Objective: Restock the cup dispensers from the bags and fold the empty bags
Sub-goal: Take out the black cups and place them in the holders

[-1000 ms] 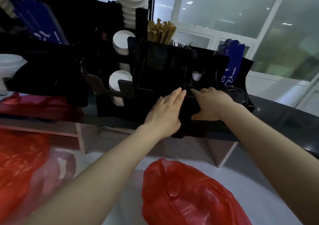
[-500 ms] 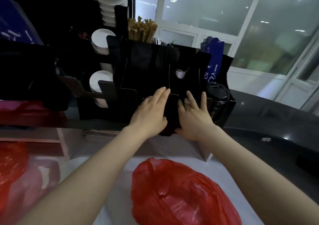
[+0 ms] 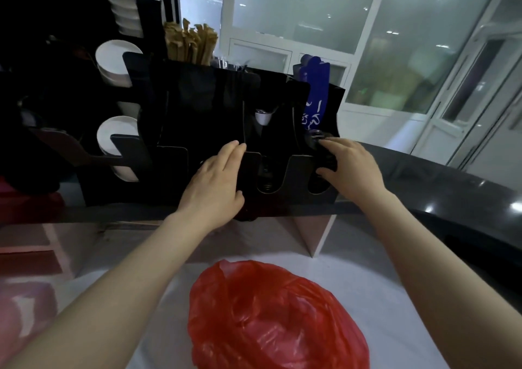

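A black cup dispenser stands on the raised counter ahead of me. My left hand lies flat against its front panel, fingers straight and together. My right hand is at the dispenser's right end, fingers and thumb curled round a stack of black lids in the rightmost slot. Another dark stack sits in the middle slot between my hands. White cups fill the left slots, upper and lower. A crumpled red plastic bag lies on the white table below my arms.
A tall stack of white cups rises at the top left. Wooden stirrers and a blue packet stick out of the dispenser's top. More red plastic lies at the far left. A dark glossy counter runs off to the right.
My right hand has moved from the middle slot to the right end and taken hold of the black lid stack. My left hand has stayed flat on the front panel.
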A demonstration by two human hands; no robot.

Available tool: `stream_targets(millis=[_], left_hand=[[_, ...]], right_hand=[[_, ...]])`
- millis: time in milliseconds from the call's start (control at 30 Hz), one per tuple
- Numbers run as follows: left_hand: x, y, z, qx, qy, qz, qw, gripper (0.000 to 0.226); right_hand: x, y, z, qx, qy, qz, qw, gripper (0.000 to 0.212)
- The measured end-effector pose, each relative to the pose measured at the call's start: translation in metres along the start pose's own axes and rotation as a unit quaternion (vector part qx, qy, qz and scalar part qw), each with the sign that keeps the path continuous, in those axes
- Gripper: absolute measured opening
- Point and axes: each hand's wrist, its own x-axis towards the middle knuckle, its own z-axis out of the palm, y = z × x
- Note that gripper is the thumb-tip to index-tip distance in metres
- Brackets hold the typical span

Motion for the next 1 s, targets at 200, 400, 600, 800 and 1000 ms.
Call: stream_targets(millis=[200, 400, 600, 800, 1000], left_hand=[[0.0, 0.0, -0.001, -0.002, -0.003, 0.003, 1.0, 0.086], [-0.002, 0.001, -0.002, -0.002, -0.001, 0.008, 1.0, 0.085], [-0.001, 0.001, -0.002, -0.002, -0.002, 0.005, 1.0, 0.086], [-0.001, 0.002, -0.002, -0.008, -0.006, 0.002, 1.0, 0.086], [-0.001, 0.001, -0.002, -0.012, -0.011, 0.007, 1.0, 0.086]], right_hand=[[0.004, 0.005, 0.002, 0.03, 0.039, 0.011, 0.999, 0.051], [0.002, 0.005, 0.002, 0.031, 0.072, 0.02, 0.997, 0.046], [0.004, 0.007, 0.004, 0.03, 0.065, 0.011, 0.997, 0.047], [0.01, 0.007, 0.005, 0.093, 0.063, -0.014, 0.994, 0.051], [0.019, 0.01, 0.003, 0.125, 0.052, 0.002, 0.991, 0.042]])
